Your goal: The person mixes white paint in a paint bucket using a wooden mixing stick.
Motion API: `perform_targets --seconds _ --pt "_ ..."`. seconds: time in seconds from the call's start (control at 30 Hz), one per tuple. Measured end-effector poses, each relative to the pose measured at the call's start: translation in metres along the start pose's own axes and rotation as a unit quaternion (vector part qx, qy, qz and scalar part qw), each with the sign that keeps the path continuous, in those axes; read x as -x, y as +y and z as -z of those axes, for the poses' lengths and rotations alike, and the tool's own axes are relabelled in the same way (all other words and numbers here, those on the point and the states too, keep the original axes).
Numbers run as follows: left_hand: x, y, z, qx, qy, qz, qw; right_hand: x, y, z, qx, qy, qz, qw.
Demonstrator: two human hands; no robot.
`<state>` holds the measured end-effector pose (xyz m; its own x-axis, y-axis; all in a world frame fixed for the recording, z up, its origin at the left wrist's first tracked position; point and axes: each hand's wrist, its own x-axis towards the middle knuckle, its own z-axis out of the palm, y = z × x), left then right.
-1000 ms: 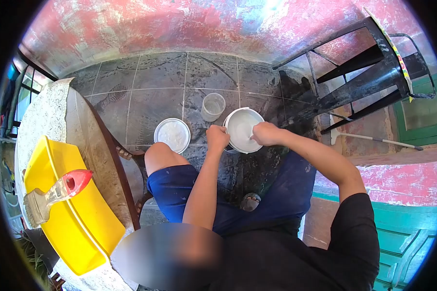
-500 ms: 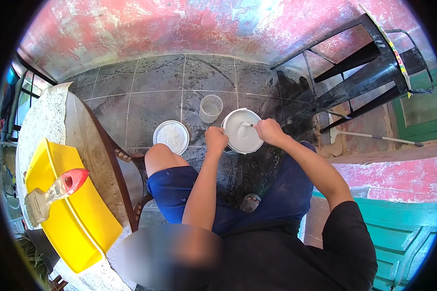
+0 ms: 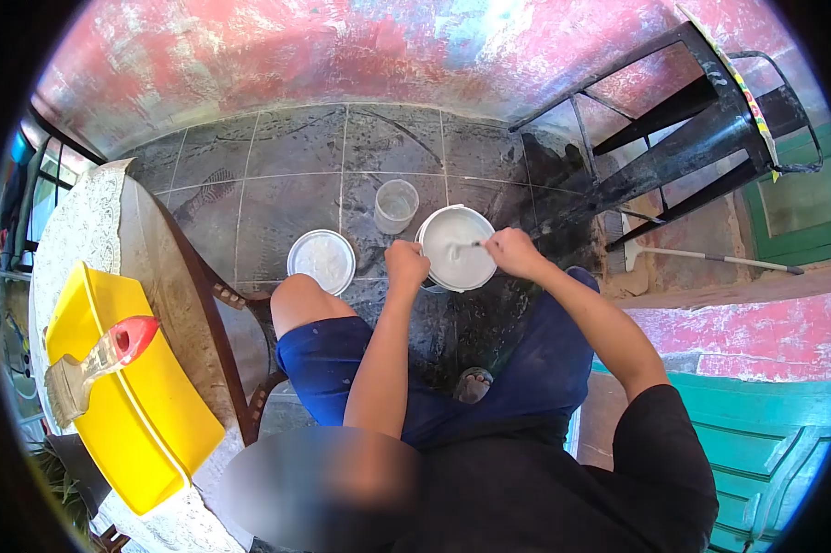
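Observation:
A white bucket of thick white paint-like stuff stands on the dark floor between my legs. My left hand is closed at the bucket's left edge, gripping its rim; the fingertips are partly hidden. Over the right side of the rim, my right hand pinches a thin stirrer whose far end dips into the white stuff. Its exact kind is too small to tell. Just behind the bucket stands a clear plastic cup. A white-smeared round lid lies left of it, by my knee.
To the left, a cloth-covered round table bears a yellow tray with a red-handled wide paintbrush across it. A black metal stand is at the right, near a white pole. A pink mottled wall runs behind.
The stirrer has shifted within the bucket, and the surface of the white stuff looks different. My right hand has moved very slightly. My left hand stays at the rim.

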<state>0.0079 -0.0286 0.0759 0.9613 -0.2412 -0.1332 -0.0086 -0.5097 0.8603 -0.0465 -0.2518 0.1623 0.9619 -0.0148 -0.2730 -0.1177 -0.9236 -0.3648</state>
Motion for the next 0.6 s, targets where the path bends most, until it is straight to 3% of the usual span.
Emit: perform_targets --seconds 0.1,0.13,0.23,0.27,0.37,0.43,0.5,0.53,0.6 --pt "-0.004 -0.007 -0.005 -0.008 -0.002 0.013 1.0 0.0 0.023 -0.022 0.09 0.001 -0.002 0.996" --pt "-0.007 -0.007 -0.003 -0.009 0.0 0.013 1.0 0.006 0.016 -0.023 0.072 -0.028 0.043 0.996" --pt "0.0 -0.005 -0.007 0.016 0.015 0.013 1.0 0.009 0.007 -0.008 0.007 -0.025 0.059 0.998" --pt "0.0 -0.003 -0.004 0.005 0.002 0.021 1.0 0.006 0.006 -0.001 -0.012 0.01 0.022 1.0" --pt "0.0 0.002 -0.001 0.006 0.004 0.036 0.999 0.004 0.022 -0.015 0.079 0.012 0.016 0.997" --pt "-0.001 0.0 0.0 0.019 0.016 0.048 0.999 0.01 0.016 -0.013 0.077 -0.04 0.03 0.996" --pt "-0.001 -0.003 -0.004 0.014 0.012 0.016 1.0 0.012 0.002 0.005 0.002 -0.036 0.062 0.997" --pt "-0.001 -0.004 -0.007 0.014 0.012 0.015 1.0 0.007 0.006 0.007 -0.012 0.003 0.02 1.0" --pt "-0.001 -0.007 -0.01 0.028 0.047 0.027 0.998 0.005 0.018 -0.006 0.03 -0.002 0.018 0.999"
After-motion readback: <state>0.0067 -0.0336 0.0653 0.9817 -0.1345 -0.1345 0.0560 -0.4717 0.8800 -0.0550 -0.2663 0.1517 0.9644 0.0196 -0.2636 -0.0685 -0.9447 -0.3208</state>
